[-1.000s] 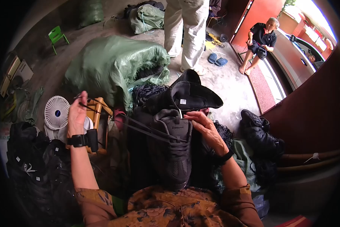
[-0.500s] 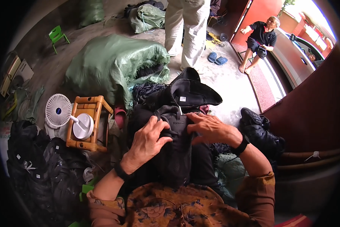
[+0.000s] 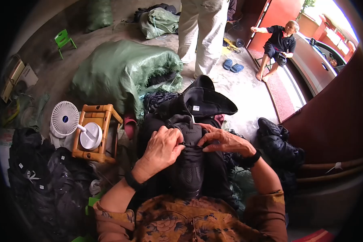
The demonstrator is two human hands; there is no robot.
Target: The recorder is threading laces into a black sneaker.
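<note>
Drawn inward since one second earlier, from far out at left: left hand (image 3: pixel 161 148). Curled in toward the midline of the shoe over the last half second: right hand (image 3: pixel 226 142). Both now at one crossing of the black lace (image 3: pixel 193 146), in place of one hand pulling a long end and the other steadying the top; in judgement, a change from drawing the lace out to close fingerwork. Each closed in a pinch on the lace, fingertips near one another but apart. Position of the black lace-up shoe (image 3: pixel 186 177): in the lap, sole down, toe toward the floral garment (image 3: pixel 169 215), tongue (image 3: pixel 191 131) pointing away.

Counts. At the hands: one shoe, two black wristbands (image 3: pixel 253 158). Just beyond the tongue: one black flared piece (image 3: pixel 216 103) with one white tag, exact kind unclear. To the left: one white fan (image 3: pixel 65 118) on one bamboo stool (image 3: pixel 93 156); one reddish shoe (image 3: pixel 130 128); one pile of black footwear (image 3: pixel 48 173), number indistinct. Farther off: one large green woven sack (image 3: pixel 109 68), one small green chair (image 3: pixel 62 38), two blue slippers (image 3: pixel 237 67), one standing person in pale trousers (image 3: pixel 209 40), one seated person (image 3: pixel 281 40) by the doorway.
</note>
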